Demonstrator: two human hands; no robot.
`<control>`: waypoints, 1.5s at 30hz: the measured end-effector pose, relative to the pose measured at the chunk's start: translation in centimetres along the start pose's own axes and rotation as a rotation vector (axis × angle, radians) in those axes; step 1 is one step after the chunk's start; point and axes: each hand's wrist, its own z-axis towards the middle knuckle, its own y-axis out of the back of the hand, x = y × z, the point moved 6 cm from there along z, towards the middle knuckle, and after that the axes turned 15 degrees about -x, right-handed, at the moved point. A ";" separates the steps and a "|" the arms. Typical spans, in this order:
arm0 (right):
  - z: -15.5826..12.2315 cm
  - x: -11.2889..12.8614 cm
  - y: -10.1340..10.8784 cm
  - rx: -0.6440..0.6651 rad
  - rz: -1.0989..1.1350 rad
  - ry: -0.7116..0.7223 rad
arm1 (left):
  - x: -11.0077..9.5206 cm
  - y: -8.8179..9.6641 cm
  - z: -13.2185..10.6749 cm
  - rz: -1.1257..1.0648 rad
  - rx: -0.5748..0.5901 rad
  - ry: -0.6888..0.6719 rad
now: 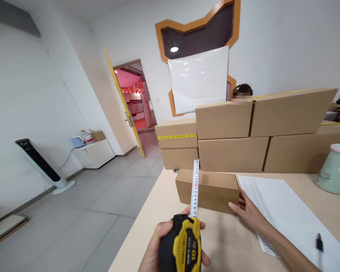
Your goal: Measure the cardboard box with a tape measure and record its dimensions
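Observation:
My left hand (154, 243) is wrapped round a black and yellow tape measure (186, 245) at the bottom centre. Its white blade (195, 192) sticks out forward and passes in front of the left part of a small cardboard box (211, 192); whether it touches the box I cannot tell. At the box's right end, my right hand (248, 211) grips the corner, thumb on the front face and fingers round the side. The box lies lengthwise on the pale table (147, 226). Under my right forearm is a printed sheet of paper (283, 207).
Stacked cardboard boxes (232, 155) line the table's far side, some with yellow tape; a person's head (243, 90) shows behind them. A green canister (336, 170) and a black pen (319, 243) are on the right. Left of the table are grey floor and an open door (124, 102).

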 end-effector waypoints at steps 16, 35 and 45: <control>5.9 14.7 -0.1 0.120 -0.330 0.379 | 0.7 -0.2 3.1 0.152 -0.087 0.106; 7.4 14.0 -3.7 0.280 -0.448 0.445 | 0.9 -0.7 2.3 0.091 -0.014 0.188; 6.9 15.7 -4.8 0.266 -0.723 0.660 | 1.8 -1.0 2.4 0.024 0.019 0.179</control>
